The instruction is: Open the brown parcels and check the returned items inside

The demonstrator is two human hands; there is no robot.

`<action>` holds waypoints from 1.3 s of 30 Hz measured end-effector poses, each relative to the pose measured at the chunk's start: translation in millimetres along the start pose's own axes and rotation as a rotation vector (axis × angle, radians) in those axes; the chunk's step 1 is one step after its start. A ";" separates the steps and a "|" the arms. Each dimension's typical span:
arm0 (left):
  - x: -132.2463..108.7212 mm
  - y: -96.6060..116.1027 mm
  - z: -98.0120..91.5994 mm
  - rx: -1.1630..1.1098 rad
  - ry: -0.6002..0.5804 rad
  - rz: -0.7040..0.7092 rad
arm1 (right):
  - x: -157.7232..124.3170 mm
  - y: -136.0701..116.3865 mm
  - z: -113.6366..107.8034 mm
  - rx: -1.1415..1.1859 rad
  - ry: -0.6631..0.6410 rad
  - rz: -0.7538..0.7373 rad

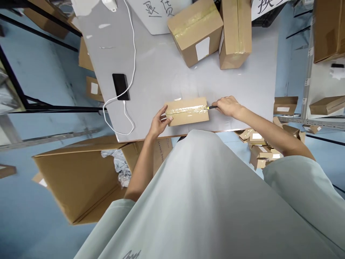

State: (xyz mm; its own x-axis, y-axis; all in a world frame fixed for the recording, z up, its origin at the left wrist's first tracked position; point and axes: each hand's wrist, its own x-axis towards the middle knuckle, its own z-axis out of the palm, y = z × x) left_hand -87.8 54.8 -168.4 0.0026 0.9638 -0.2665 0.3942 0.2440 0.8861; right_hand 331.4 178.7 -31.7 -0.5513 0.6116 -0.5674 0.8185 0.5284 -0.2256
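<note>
A small cardboard box (188, 117) lies near the front edge of the table, its top seam covered with clear, shiny tape. My left hand (159, 122) grips the box's left end, thumb on top and fingers along the end. Closed around a box cutter (212, 107) with a dark handle and a bit of yellow, my right hand (228, 106) is at the box's right end. The cutter's tip meets the end of the taped seam; how deep the blade sits cannot be seen.
Two taped cartons (198, 28) (235, 34) stand at the back of the grey table (153, 72). A black phone (120, 86) with a white cable lies on the left. Below the table's left edge stands a large open carton (81, 180) with crumpled plastic; several small boxes (260, 147) are piled on the right.
</note>
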 end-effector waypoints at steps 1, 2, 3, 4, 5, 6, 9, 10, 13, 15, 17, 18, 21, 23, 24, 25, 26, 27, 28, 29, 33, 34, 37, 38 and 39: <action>-0.8 0.4 -0.3 0.012 -0.002 -0.006 | -1.2 4.6 2.8 0.024 0.009 -0.009; -1.9 0.7 -1.1 0.025 -0.003 -0.013 | -2.3 9.1 5.9 0.050 0.020 -0.023; -3.3 1.1 -2.4 0.041 0.000 -0.020 | -3.2 13.5 9.3 0.077 0.032 -0.039; -4.9 2.0 -4.1 0.068 0.011 -0.026 | -3.8 17.4 12.9 0.104 0.042 -0.056; -6.5 3.5 -6.2 0.111 0.030 -0.025 | -4.4 20.8 16.7 0.132 0.050 -0.071; -7.6 6.1 -8.2 0.171 0.056 -0.015 | -5.0 23.3 20.5 0.157 0.057 -0.085; -4.2 21.9 -8.1 0.360 0.137 0.083 | -8.8 24.6 32.7 0.204 0.094 -0.106; 0.4 29.9 -4.1 0.394 0.144 0.126 | -11.3 23.0 37.5 0.210 0.114 -0.098; 25.3 57.8 22.4 0.405 0.058 0.220 | -22.1 14.8 56.1 0.246 0.178 -0.038; 47.7 75.7 46.7 0.408 -0.064 0.259 | -30.9 9.6 71.8 0.299 0.209 0.004; 69.8 89.8 68.2 0.436 -0.193 0.281 | -39.2 6.5 87.7 0.362 0.231 0.043; 79.3 95.0 76.2 0.462 -0.259 0.289 | -42.7 5.7 94.9 0.394 0.240 0.064; 97.3 104.6 87.7 0.539 -0.426 0.329 | -50.8 3.4 111.4 0.481 0.262 0.146; 100.1 107.7 88.2 0.560 -0.491 0.359 | -54.3 -0.4 118.6 0.532 0.270 0.198; 99.3 108.8 87.5 0.559 -0.509 0.369 | -55.9 -3.1 121.5 0.557 0.276 0.218; 97.6 109.7 86.6 0.556 -0.519 0.376 | -57.6 -6.1 124.4 0.581 0.283 0.233; 95.2 110.6 85.7 0.557 -0.524 0.381 | -59.7 -9.1 127.2 0.604 0.293 0.240; 92.4 111.6 84.8 0.567 -0.529 0.388 | -62.4 -11.5 130.3 0.626 0.307 0.245; 89.4 112.9 83.8 0.585 -0.533 0.394 | -65.9 -13.0 133.6 0.646 0.329 0.254; 86.2 114.5 82.9 0.611 -0.538 0.399 | -70.1 -13.1 137.2 0.667 0.360 0.270; 71.5 124.0 81.7 0.780 -0.531 0.395 | -86.1 -4.8 152.7 0.747 0.518 0.432; 67.2 126.2 82.8 0.839 -0.525 0.396 | -86.5 -3.6 156.1 0.776 0.530 0.458; 54.1 128.4 89.8 0.987 -0.511 0.402 | -71.3 -12.7 162.2 0.916 0.487 0.410; 50.2 127.1 92.4 1.010 -0.505 0.402 | -61.4 -20.0 162.9 0.972 0.461 0.369; 46.8 124.7 94.5 1.020 -0.496 0.402 | -50.1 -28.7 162.9 1.024 0.439 0.331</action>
State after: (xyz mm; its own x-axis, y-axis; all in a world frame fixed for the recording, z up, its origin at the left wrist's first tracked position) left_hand 48.2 120.2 -106.2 0.5572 0.7505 -0.3555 0.8290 -0.4774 0.2914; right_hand 361.9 37.0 -125.9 -0.1305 0.8883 -0.4404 0.5702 -0.2961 -0.7663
